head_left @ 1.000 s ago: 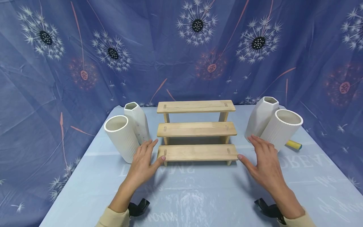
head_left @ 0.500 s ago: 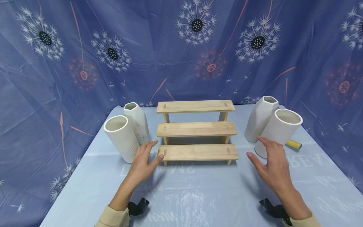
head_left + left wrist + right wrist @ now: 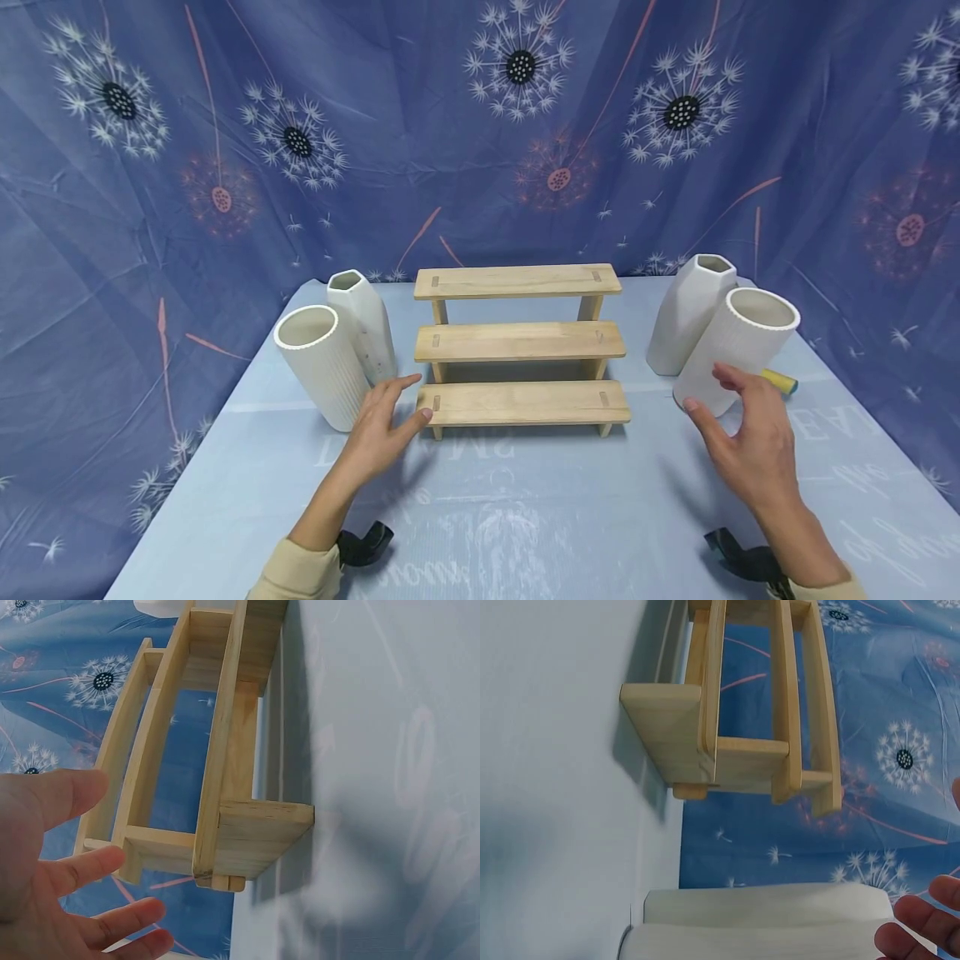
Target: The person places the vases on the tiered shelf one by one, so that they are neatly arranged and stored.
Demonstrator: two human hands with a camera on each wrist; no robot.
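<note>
A three-tiered stand of pale bare wood (image 3: 521, 342) stood upright in the middle of the head view, its boards rising like steps toward the back. The left hand (image 3: 378, 437) was at the lower left of the centre, its thumb reaching in front of the end of the lowest board; whether it touched the wood could not be told. Its fingers were extended and spread apart, with the thumb held away from them, gripping nothing. The right hand (image 3: 753, 446) was at the lower right, its fingers loosely bent and parted from the thumb, likewise holding nothing.

Just beyond the right hand leaned, as the lens showed it, a white ribbed cylindrical vase (image 3: 738, 342), partly covered by the fingers; contact was unclear. Behind it, nearer the centre, was a white faceted vase with an angular mouth (image 3: 690, 312). A yellow cylinder with a blue-green end (image 3: 780, 382) lay partly hidden at the right. Left of the stand were an off-white ribbed cylindrical vase (image 3: 322, 367) and, behind it, a white faceted vase with a narrow mouth (image 3: 363, 321). All rested on a pale blue lettered surface (image 3: 585, 500) before a dark blue dandelion-print cloth (image 3: 420, 125).
</note>
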